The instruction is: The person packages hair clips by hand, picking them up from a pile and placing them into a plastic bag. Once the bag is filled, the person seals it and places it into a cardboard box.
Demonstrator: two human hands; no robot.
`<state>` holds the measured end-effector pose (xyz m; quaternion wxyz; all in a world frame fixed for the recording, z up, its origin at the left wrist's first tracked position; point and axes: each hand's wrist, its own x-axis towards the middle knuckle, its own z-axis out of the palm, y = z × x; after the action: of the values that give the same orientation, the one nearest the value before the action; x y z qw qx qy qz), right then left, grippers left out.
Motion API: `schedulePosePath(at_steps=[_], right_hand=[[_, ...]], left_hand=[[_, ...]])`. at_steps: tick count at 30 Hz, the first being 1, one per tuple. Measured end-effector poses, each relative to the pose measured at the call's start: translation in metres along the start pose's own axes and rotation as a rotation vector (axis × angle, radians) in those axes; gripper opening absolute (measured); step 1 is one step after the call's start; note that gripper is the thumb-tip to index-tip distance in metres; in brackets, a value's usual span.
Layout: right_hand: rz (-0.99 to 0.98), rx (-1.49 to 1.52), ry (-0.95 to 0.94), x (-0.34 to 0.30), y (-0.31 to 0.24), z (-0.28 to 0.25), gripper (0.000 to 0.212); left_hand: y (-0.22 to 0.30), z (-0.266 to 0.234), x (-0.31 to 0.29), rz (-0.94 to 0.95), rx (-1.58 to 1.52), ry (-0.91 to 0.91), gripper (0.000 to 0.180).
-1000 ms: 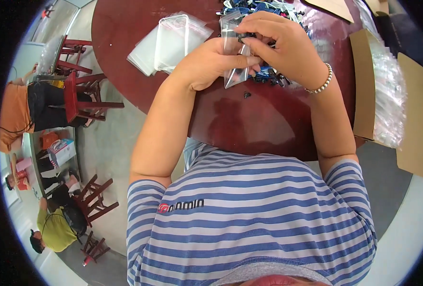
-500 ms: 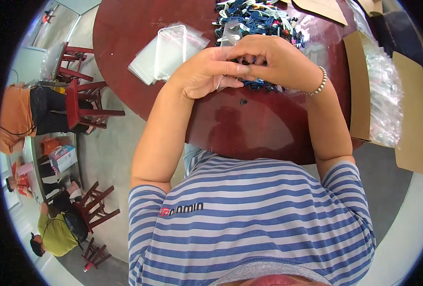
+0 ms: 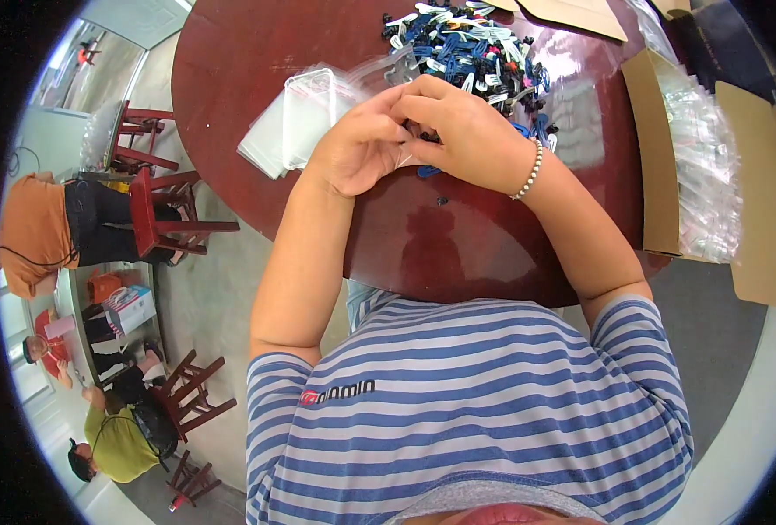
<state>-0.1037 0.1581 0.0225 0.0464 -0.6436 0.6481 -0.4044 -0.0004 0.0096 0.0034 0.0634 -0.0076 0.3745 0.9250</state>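
Observation:
My left hand (image 3: 357, 149) and my right hand (image 3: 471, 136) meet over the near part of the table, both with curled fingers. A clear plastic bag (image 3: 396, 68) sticks out beyond my left fingers, which grip it. At the bag, my right fingertips are pinched around something small and dark, mostly hidden by the fingers. Just beyond my right hand spreads a pile of small blue, white and black corded pieces (image 3: 467, 48). Beside my left hand lies a stack of flat clear bags (image 3: 265, 144) with a white-edged rectangular frame (image 3: 296, 131) on top.
The round dark-red table (image 3: 230, 70) has a small black piece (image 3: 442, 201) near me. To the right stands an open cardboard box (image 3: 655, 166) full of clear packed bags (image 3: 703, 166). Wooden stools (image 3: 165, 214) and several people (image 3: 125, 442) are off to the left.
Both hands have shifted a little left, and my right wrist has swung inward. The clear bag now slants away to the upper left, where before it stood more upright between the hands.

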Motion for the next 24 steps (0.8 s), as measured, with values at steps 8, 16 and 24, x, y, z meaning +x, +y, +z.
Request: schedulePosePath(at_steps=[8, 16, 24], right_hand=[[0.024, -0.033, 0.051, 0.004, 0.003, -0.023, 0.023], [0.14, -0.12, 0.105, 0.002, 0.015, -0.043, 0.026], [0.081, -0.315, 0.238, 0.004, 0.013, -0.041, 0.019]], left_hand=[[0.0, 0.001, -0.004, 0.042, 0.141, 0.045, 0.052], [-0.006, 0.013, 0.001, -0.054, 0.399, 0.242, 0.04], [-0.006, 0.011, 0.001, -0.027, 0.523, 0.272, 0.037]])
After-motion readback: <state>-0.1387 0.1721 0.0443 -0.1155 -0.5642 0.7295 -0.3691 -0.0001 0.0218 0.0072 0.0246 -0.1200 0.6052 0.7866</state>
